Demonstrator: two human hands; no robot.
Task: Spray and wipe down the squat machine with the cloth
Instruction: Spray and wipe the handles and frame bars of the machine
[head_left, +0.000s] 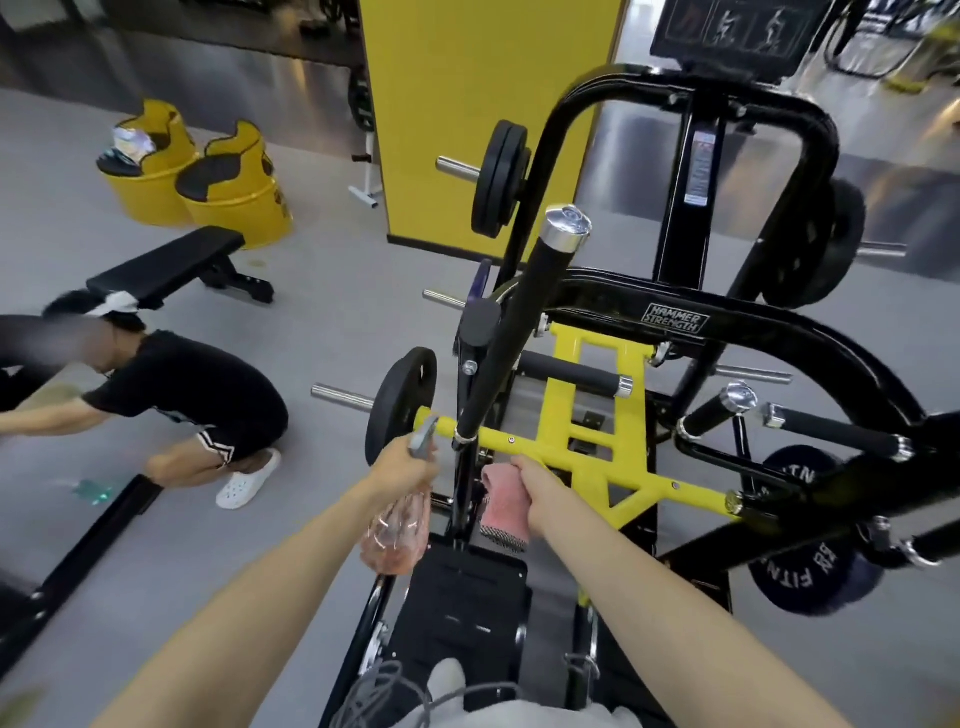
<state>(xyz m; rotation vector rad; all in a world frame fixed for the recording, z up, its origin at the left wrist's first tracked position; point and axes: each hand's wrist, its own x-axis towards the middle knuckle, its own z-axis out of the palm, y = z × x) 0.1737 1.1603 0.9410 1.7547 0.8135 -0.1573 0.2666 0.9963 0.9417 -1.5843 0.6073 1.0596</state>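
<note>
Left grip (402, 465) holds one spray bottle (397, 530), right grip (535, 480) clutches one cloth (501, 506) on squat machine (587, 452)

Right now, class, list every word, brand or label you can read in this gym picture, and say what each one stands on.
"HAMMER STRENGTH": badge on the squat machine, on its black frame.
"FITN", the rest cut off: white letters on the weight plate at lower right.
Sticker on the upright post: too small to read.
Dark sign at top: large characters, too blurred to read.
</note>
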